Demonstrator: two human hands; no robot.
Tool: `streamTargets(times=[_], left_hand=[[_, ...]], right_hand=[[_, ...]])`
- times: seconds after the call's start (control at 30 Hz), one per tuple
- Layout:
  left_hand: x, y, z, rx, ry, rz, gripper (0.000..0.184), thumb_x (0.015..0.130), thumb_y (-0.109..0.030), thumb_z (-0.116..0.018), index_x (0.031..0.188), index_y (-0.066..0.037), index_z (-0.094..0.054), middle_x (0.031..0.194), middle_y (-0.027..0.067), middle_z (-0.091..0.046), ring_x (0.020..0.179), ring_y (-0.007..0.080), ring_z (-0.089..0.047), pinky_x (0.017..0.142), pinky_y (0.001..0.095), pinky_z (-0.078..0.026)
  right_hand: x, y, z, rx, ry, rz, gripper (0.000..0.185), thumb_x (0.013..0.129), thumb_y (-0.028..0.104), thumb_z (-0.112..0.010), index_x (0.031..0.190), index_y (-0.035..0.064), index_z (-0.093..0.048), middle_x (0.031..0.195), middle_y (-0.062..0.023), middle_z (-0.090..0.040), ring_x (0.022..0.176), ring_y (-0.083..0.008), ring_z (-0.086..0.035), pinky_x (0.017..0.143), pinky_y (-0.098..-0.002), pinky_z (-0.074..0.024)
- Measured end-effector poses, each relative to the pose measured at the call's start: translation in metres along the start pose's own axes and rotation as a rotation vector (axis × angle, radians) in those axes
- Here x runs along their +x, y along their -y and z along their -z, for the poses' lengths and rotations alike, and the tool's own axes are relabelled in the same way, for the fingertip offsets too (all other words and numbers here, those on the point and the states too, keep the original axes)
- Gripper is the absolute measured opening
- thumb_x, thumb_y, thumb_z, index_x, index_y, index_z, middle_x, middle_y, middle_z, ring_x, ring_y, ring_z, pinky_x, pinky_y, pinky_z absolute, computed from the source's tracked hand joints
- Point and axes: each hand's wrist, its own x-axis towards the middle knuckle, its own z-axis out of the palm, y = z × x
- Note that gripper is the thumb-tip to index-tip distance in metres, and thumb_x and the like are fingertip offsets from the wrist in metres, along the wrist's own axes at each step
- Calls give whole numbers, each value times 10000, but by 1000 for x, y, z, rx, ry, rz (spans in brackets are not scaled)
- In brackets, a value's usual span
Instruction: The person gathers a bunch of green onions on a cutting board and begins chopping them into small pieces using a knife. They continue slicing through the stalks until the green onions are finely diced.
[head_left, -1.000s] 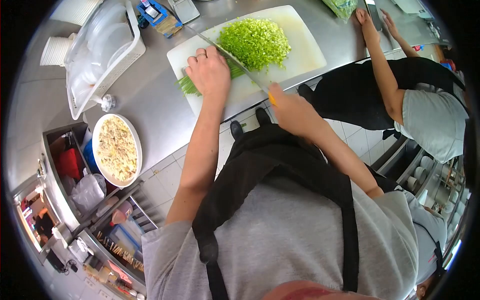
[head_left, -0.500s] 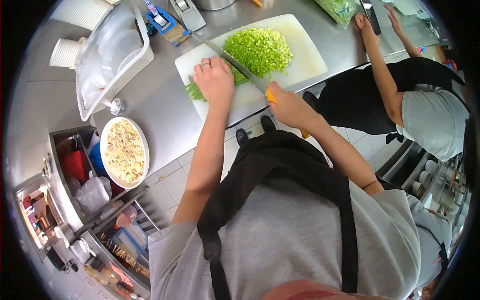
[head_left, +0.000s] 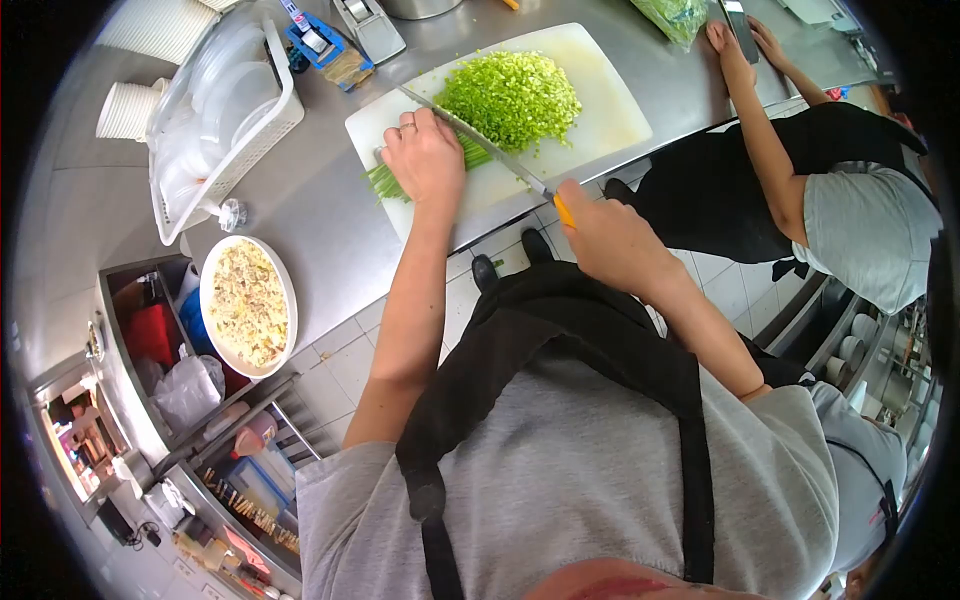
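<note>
A white cutting board (head_left: 610, 110) lies on the steel counter, with a heap of chopped green stalks (head_left: 510, 95) on it. My left hand (head_left: 425, 158) is closed over a bunch of uncut green stalks (head_left: 384, 182), whose ends stick out at its left. In my right hand (head_left: 610, 235) is the yellow handle of a long knife (head_left: 490, 147). The blade runs up and left across the stalks, between my left hand and the heap, its tip near the board's upper left edge.
An oval bowl of mixed food (head_left: 248, 305) stands at the counter's left edge, below a white basket of lids (head_left: 228, 160). A tape dispenser (head_left: 330, 50) is behind the board. At the right, another person holds a phone (head_left: 740, 30) beside a green bag (head_left: 675, 18).
My right hand has moved right and down, drawing the knife back along the stalks. My left hand stays on the bunch. The other person's far hand has come to the phone.
</note>
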Motion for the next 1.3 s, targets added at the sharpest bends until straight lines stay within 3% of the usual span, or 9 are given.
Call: streamTargets(times=[0.23,0.53,0.6,0.83,1.03,1.1,1.17,1.3], left_hand=[[1,0,2,0,29,1,101,778,-169,-605,819,-78,-584,887,83,-594,822,282,-522,700,410,-393],[0,1,-1,-43,-5,12,114,791,-184,-605,806,-72,-591,869,91,-598,818,284,-524,698,419,-398],[-1,2,-1,-54,3,19,115,792,-185,-605,801,-71,-592,868,93,-599,818,285,-526,700,419,-399],[-3,6,-2,-54,-33,-26,81,814,-148,-577,793,-70,-585,844,97,-600,799,291,-536,693,422,-402],[-3,8,-1,-111,-44,-3,61,818,-127,-565,821,-66,-572,825,106,-595,776,301,-543,688,430,-404],[-2,5,-1,-111,-30,-7,61,815,-126,-566,829,-67,-570,826,106,-594,783,300,-542,691,429,-404],[-2,4,0,-69,-25,-10,108,735,-103,-619,822,-75,-562,852,96,-586,801,287,-532,689,413,-408],[-2,5,1,-62,-7,-14,140,721,-109,-633,837,-76,-563,855,98,-585,804,287,-531,694,415,-409]], right_hand=[[-7,-3,-15,26,-32,13,242,814,11,-428,1054,28,-399,782,-273,-606,769,-477,-581,688,-573,-441],[25,-11,-38,157,-105,86,262,847,70,-392,1106,30,-404,802,-277,-610,805,-491,-576,727,-584,-423],[22,-12,-39,32,-31,23,268,856,112,-518,1066,19,-380,714,-267,-594,693,-466,-578,616,-546,-432],[64,-24,-49,219,-186,177,298,856,126,-526,1084,11,-373,773,-278,-600,745,-478,-577,669,-553,-436],[31,-1,-13,150,-69,79,291,860,116,-517,1094,18,-374,769,-276,-601,760,-480,-577,680,-551,-437],[15,6,-1,95,-108,70,205,861,102,-469,1042,25,-411,750,-270,-602,762,-484,-580,694,-569,-438],[5,6,-1,47,-68,35,204,855,87,-467,1042,27,-409,741,-267,-602,752,-487,-580,687,-572,-436],[-10,10,-4,58,-35,-26,206,837,58,-459,1033,28,-404,730,-261,-604,730,-494,-577,674,-582,-431]])
